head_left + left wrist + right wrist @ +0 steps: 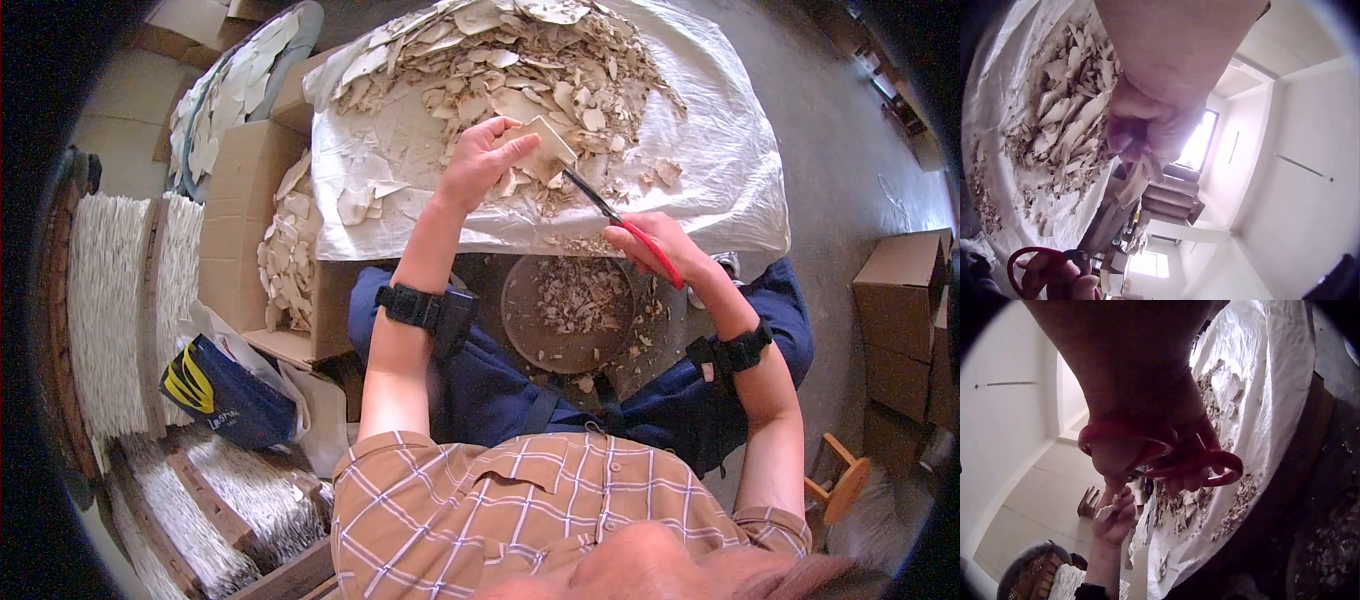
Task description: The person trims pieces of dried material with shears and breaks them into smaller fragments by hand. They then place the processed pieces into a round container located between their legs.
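From above, my head camera looks forward and down at the white sheet [735,150]; my wrist cameras look closely past my left hand [478,165] and right hand [662,248], all sharing the sheet's flakes [510,75].

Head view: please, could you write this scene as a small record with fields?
left hand: pinches a pale flat piece
right hand: grips red-handled scissors
scissor tips: at the piece's edge
pile: pale flakes and fragments, on a white sheet
between the legs: round pan with small fragments
left side: cardboard box holding pale pieces
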`<state>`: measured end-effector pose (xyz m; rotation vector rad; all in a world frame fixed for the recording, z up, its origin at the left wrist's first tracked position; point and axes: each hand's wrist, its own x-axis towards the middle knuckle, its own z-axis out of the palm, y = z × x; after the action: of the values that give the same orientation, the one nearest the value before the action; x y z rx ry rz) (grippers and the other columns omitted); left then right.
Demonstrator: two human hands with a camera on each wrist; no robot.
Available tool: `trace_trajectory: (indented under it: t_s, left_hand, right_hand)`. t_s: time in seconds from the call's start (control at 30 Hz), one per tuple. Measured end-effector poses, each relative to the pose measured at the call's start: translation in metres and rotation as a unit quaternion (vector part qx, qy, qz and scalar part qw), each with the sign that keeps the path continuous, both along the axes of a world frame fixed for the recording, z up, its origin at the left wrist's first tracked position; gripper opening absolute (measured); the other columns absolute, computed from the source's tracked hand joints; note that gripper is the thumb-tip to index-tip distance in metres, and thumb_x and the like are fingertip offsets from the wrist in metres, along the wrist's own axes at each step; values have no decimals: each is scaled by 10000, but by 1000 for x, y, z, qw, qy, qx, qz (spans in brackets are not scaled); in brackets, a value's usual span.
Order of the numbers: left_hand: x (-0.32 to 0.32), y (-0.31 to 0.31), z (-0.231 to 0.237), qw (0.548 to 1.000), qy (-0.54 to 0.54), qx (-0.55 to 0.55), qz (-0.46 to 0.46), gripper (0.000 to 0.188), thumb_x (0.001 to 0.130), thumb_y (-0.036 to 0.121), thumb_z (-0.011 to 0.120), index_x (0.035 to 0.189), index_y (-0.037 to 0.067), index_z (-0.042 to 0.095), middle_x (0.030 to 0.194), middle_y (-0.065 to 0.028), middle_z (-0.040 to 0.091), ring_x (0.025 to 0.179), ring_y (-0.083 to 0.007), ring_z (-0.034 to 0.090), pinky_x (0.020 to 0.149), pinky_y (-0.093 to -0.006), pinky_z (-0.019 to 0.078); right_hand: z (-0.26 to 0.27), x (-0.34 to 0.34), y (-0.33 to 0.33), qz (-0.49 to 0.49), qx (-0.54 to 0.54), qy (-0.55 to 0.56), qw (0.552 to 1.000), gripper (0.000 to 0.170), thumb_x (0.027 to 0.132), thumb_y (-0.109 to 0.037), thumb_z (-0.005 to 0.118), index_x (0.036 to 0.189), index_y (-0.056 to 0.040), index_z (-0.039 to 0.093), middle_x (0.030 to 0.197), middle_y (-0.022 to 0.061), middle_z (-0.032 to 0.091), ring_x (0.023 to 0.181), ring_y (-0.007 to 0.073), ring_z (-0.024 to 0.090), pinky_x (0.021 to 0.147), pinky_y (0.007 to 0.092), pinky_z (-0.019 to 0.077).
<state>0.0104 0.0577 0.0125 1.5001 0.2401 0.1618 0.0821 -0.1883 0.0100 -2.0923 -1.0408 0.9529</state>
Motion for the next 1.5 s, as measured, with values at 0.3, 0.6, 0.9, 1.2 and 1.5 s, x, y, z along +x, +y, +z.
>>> trace_trajectory:
  t_s: [0.3,0.6,0.9,1.2,1.5]
  left_hand:
    - [0,-1,-1,1000,-9,24,13,216,792,177,616,913,16,539,671,32,539,447,18,393,358,-142,289]
    - [-2,0,0,995,-14,100,7,223,780,192,632,899,18,557,658,50,521,499,5,408,408,-153,313]
    - [1,9,-13,990,1,138,0,264,769,219,644,911,13,560,626,59,492,511,0,395,419,-163,293]
    - [8,14,-25,990,2,143,8,246,777,195,629,918,2,567,722,27,528,607,-23,441,509,-173,343]
    - [13,2,-24,994,40,84,49,201,787,171,621,911,23,566,779,4,584,638,-24,509,529,-152,395]
  right_hand:
    - [-6,0,-3,-13,17,9,1000,478,819,-489,455,699,-33,533,496,35,474,421,131,481,416,269,383]
    - [-3,1,-3,9,9,-138,990,480,792,-473,491,651,-16,536,549,155,503,551,307,530,534,380,402]
    - [-13,8,1,4,-7,-220,976,464,767,-472,524,661,-23,571,574,175,524,586,339,538,533,389,404]
    - [-23,8,4,-21,31,-288,957,458,771,-485,514,624,-54,568,555,148,524,561,321,545,517,408,403]
    - [-26,14,0,0,-12,-335,942,344,804,-388,492,749,-49,509,691,155,562,661,320,563,570,407,426]
